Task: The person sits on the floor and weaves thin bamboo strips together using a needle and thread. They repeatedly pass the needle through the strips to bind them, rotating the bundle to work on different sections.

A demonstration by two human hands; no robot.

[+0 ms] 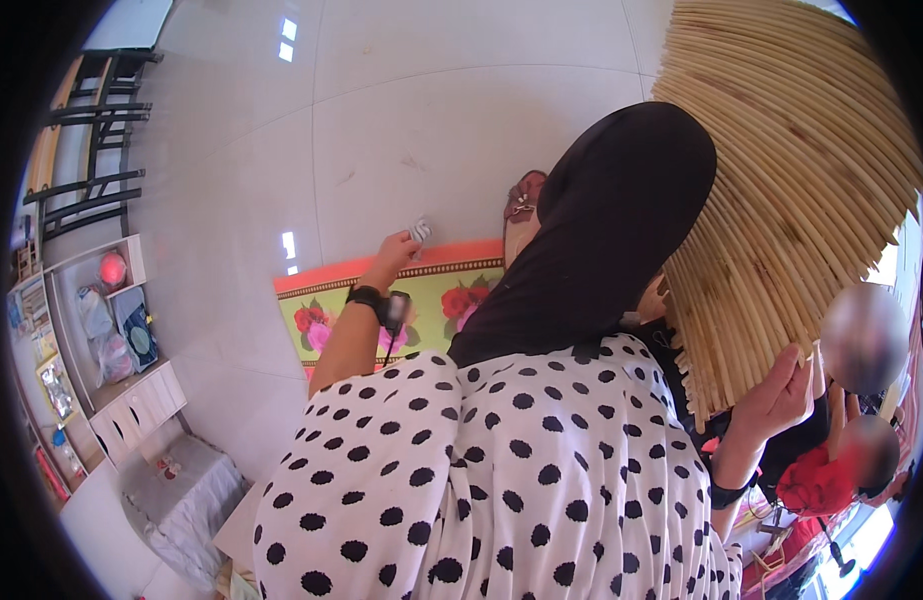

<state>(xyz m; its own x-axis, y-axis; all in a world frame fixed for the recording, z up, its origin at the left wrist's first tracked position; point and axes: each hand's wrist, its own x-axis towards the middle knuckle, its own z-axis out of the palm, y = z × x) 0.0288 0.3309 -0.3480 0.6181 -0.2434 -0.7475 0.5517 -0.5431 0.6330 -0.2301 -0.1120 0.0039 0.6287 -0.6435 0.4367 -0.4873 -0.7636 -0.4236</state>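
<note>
My left hand (389, 258) is closed on a small crumpled grey-and-white wad (420, 231), which may be cloth or paper. It is held out over the edge of a floral mat (374, 283) on the floor. On the right, a large slatted piece of thin tan wooden sticks (781, 190), laid side by side, fans out beside my black-clad knee (621, 190). My right hand (778, 395) pinches the lower right edge of this stick mat, thumb and fingers together near the stick ends. What supports the mat underneath is hidden.
Pale floor tiles (431, 120) spread ahead. Folded black-legged furniture (96, 130) stands at the far left, above a shelf unit (136, 400) with bags and boxes. A cloth-covered stand (186, 500) is lower left. People are close by on the right, one in red (816, 482).
</note>
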